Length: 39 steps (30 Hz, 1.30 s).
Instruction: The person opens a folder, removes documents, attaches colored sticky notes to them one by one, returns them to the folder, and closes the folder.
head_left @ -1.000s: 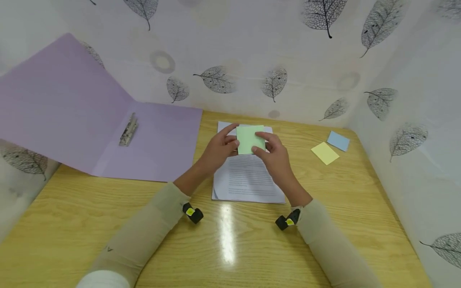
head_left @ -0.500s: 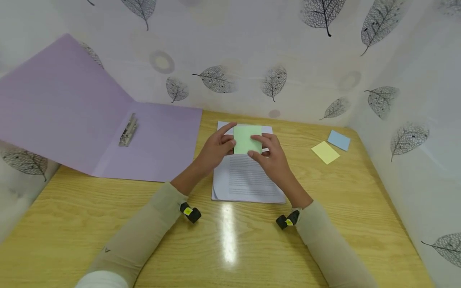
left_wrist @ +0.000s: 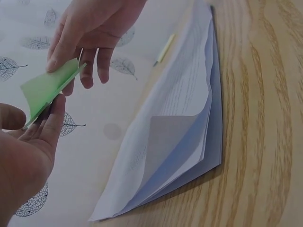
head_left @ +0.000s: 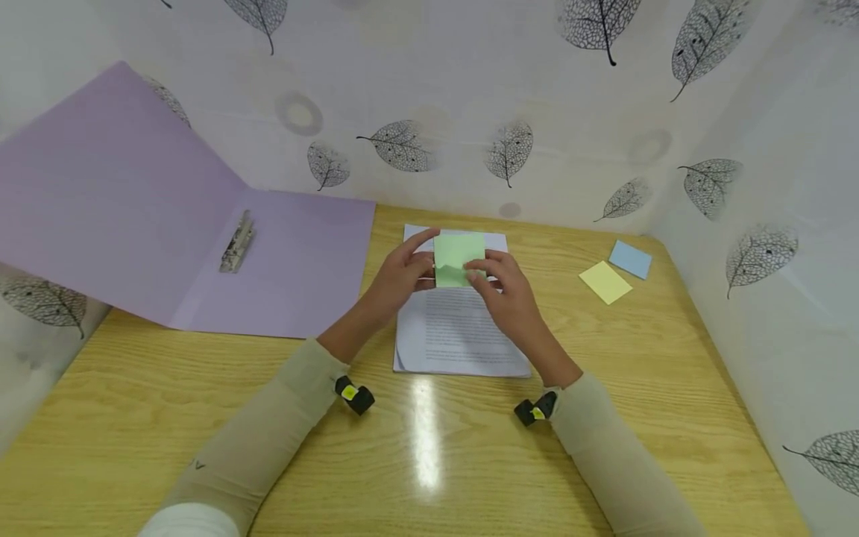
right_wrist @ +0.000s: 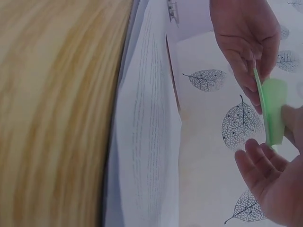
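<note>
- Over the printed pages (head_left: 463, 335), near the middle of the table (head_left: 671, 418), a green note pad (head_left: 458, 250) is held up between two hands.
- The left hand (head_left: 396, 282) grips the pad's left edge, thumb on the near face and fingers behind, only the pad's thickness between them.
- The right hand (head_left: 508, 287) has its thumb and forefinger nearly together, pinching the top sheet near the pad's lower right; its other fingers are partly bent. From the wrist views, this sheet bends away from the rest of the pad but has not come off.
- The pages lie flat as a stack below the pad, apart from it, with the near left corner of the upper sheets curling up.
- Left of the stack, a purple folder (head_left: 305, 261) lies spread, its cover raised and slanting up by the wall (head_left: 456, 60); a metal clip (head_left: 238, 242) sits near the fold.
- To the right, well apart from the hands, a yellow note pad (head_left: 605, 282) lies just beside a blue note pad (head_left: 630, 259), the blue one farther back.
- Both arms wear beige sleeves (head_left: 268, 425), each with a small black device (head_left: 354, 395) at the wrist.
</note>
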Each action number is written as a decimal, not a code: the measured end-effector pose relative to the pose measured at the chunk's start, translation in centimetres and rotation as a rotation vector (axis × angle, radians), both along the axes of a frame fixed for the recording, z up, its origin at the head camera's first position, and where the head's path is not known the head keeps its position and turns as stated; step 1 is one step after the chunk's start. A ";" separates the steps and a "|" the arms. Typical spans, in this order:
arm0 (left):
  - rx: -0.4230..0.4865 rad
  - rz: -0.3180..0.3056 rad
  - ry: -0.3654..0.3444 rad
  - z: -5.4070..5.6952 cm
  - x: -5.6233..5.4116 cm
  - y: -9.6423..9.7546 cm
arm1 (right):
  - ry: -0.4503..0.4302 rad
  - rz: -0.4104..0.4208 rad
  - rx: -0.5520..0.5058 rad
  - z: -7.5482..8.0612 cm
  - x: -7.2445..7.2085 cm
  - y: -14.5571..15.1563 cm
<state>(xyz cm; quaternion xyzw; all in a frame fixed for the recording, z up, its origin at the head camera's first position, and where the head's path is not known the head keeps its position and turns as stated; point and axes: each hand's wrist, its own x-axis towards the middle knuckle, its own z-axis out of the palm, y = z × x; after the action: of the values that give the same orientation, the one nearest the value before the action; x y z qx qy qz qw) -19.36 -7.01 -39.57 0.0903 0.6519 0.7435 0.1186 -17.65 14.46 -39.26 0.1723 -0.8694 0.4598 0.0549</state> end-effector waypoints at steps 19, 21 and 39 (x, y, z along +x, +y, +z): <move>-0.032 -0.066 0.089 -1.1 0.5 1.2 | 0.315 -0.057 0.097 -0.6 -0.1 -0.2; -0.036 -0.097 0.097 -1.3 0.5 1.3 | 0.413 -0.010 0.149 -0.4 -0.1 -0.2; -0.030 -0.007 -0.067 -1.8 0.3 1.4 | 0.583 0.014 0.103 0.0 -0.1 0.5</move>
<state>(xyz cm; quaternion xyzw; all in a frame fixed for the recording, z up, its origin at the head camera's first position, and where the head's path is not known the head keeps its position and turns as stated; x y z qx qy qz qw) -19.05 -5.63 -41.41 0.0659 0.6583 0.7359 0.1443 -17.77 14.95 -39.22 0.3054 -0.8381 0.3465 0.2903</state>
